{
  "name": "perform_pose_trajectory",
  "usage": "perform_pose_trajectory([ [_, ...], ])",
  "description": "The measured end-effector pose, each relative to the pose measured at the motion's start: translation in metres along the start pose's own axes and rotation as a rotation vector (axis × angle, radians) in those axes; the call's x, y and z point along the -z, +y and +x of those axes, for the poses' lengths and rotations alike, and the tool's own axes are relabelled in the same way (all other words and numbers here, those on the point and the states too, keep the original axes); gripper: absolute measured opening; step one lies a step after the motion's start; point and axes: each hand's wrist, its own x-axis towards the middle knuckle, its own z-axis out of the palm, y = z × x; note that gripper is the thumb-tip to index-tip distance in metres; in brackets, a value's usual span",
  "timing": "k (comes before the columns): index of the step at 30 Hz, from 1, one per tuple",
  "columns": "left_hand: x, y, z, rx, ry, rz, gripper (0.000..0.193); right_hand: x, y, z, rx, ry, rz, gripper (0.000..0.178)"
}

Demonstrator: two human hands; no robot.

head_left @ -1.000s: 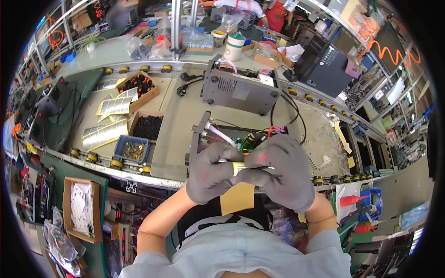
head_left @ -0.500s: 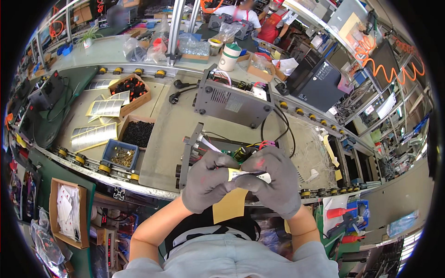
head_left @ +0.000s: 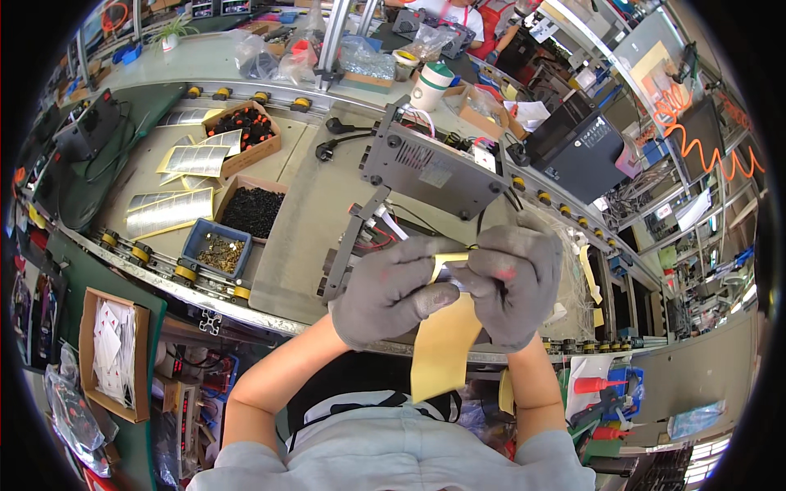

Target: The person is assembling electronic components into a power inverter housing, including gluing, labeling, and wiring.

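Both of my hands wear grey gloves and meet in front of my chest over the bench edge. Between them is a yellow-backed label sheet (head_left: 446, 348), its long end hanging down toward my lap. My left hand (head_left: 393, 290) pinches the sheet's upper edge from the left, thumb against its front. On the other side, my right hand (head_left: 517, 286) is closed at the same edge, fingertips bent in. A pale strip shows between the fingertips. Just behind the hands lies an opened metal device chassis (head_left: 348, 254) with wires, partly hidden by them.
Farther back stands a grey metal unit (head_left: 434, 168) with black power plugs beside it. To the left are silver label sheets (head_left: 170, 214), a box of black screws (head_left: 254, 209), a blue bin of brass parts (head_left: 217, 248) and a box of black-and-orange parts (head_left: 246, 123). Rollers (head_left: 188, 270) line the bench edge.
The hands have moved right relative to the bench, still together at the sheet. More of the yellow sheet shows, hanging farther right. The view has shifted slightly.
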Motion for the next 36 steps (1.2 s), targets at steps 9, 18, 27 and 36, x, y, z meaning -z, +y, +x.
perform_pose_trajectory([
  [9, -0.005, 0.014, -0.052, 0.255, 0.152, -0.035, 0.021, -0.019, -0.019, -0.007, -0.130, -0.015, 0.115, 0.051],
  [18, -0.011, 0.010, -0.092, 0.166, 0.209, -0.195, 0.022, -0.013, -0.034, -0.049, -0.625, -0.428, 0.538, 0.053],
  [27, -0.030, 0.001, -0.142, 0.509, -0.002, -0.482, 0.027, 0.002, -0.050, -0.085, -0.588, -0.580, 0.439, 0.026],
  [36, -0.005, -0.014, -0.168, 0.923, -0.154, -0.172, 0.021, -0.018, -0.054, -0.085, -0.254, -0.777, -0.046, 0.019],
])
